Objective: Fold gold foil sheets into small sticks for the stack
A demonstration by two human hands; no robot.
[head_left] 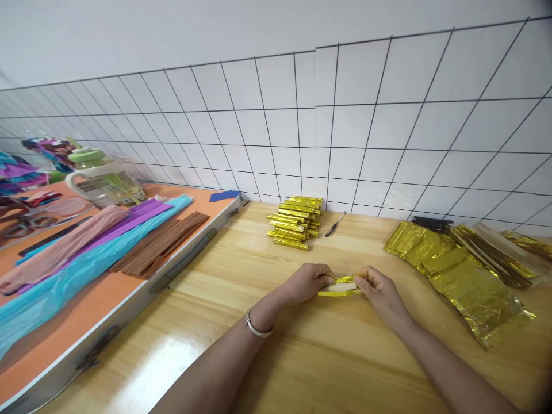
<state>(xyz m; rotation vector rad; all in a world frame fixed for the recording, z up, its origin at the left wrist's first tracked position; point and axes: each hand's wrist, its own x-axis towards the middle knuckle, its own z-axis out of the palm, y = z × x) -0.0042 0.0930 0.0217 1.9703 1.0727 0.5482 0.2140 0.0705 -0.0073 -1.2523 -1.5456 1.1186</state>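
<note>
Both hands pinch a small strip of shiny gold foil (pixel 339 292) low over the wooden table. My left hand (pixel 309 282) is closed on its left end, thumb and fingers together. At the right end, the fingers of my right hand (pixel 379 288) are closed on it too. A pale inner side shows between the strip's gold upper and lower edges. Beyond the hands lies a pile of narrow gold foil rolls (pixel 295 222). To the right, flat gold foil sheets (pixel 457 276) overlap in a fan.
A black pen (pixel 335 224) lies behind the hands. An orange-topped surface (pixel 129 293) on the left carries brown (pixel 164 244), blue and purple crepe strips, scissors (pixel 32 223) and a green-lidded jug (pixel 101 175). A black-lined white grid wall (pixel 276 126) closes off the back.
</note>
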